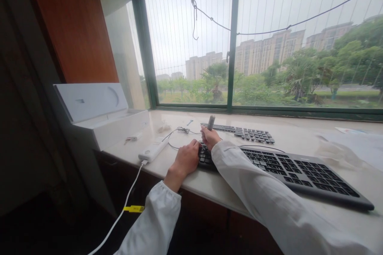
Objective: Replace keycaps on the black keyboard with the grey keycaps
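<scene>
A black keyboard [289, 169] lies along the front of the ledge, many of its key positions showing bare sockets. At its left end, my left hand [187, 157] is closed on the edge, fingers curled over it. My right hand [210, 137] is wrapped around a dark cylindrical handle [211, 122] held nearly upright above the keyboard's left part. The lower end of that handle is hidden by my hand, so its kind cannot be told. Behind the keyboard, loose black keycaps [253, 135] are laid out in rows.
A white power strip [153, 150] with a white cable [127, 199] lies left of my hands. An open white box [119, 125] stands at the far left. A thin black cable [183, 130] coils behind my hands. Clear plastic and paper [356, 147] lie right; windows [191, 40] rise behind.
</scene>
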Action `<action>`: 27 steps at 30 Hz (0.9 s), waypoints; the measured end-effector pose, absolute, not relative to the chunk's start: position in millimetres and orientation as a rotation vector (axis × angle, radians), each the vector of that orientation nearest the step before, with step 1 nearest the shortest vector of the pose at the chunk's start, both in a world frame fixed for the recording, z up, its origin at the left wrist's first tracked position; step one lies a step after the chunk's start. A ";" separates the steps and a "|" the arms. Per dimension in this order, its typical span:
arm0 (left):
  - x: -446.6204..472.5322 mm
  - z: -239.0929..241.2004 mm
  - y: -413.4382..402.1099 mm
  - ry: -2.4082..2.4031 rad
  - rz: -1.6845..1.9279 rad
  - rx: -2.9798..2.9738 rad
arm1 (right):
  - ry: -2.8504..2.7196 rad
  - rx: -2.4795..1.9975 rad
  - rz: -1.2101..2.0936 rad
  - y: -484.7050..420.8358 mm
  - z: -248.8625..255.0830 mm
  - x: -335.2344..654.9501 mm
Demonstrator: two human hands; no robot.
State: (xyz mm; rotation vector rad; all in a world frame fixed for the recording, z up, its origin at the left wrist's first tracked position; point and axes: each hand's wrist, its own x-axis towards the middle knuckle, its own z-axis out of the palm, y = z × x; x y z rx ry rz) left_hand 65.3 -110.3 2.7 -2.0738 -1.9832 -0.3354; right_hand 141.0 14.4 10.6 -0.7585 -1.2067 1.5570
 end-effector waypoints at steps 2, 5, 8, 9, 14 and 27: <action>64.8 2.4 -110.1 -1.978 -0.345 -2.069 | -1.227 -0.775 1.547 14.7 9.6 141.0; 63.7 1.9 -109.5 -1.981 -0.365 -2.063 | -1.270 -0.785 1.484 14.8 6.1 137.9; 62.6 0.7 -109.0 -1.968 -0.395 -2.070 | -1.330 -0.789 1.387 14.0 2.0 133.2; 62.2 0.0 -108.9 -1.961 -0.409 -2.076 | -1.354 -0.790 1.353 13.3 0.9 132.0; 56.5 -6.7 -105.4 -1.986 -0.580 -2.096 | -1.502 -0.772 1.199 3.7 -0.3 130.9; 14.0 -10.7 -74.7 -1.694 -1.323 -2.588 | -1.861 -0.645 0.719 -18.2 1.8 135.0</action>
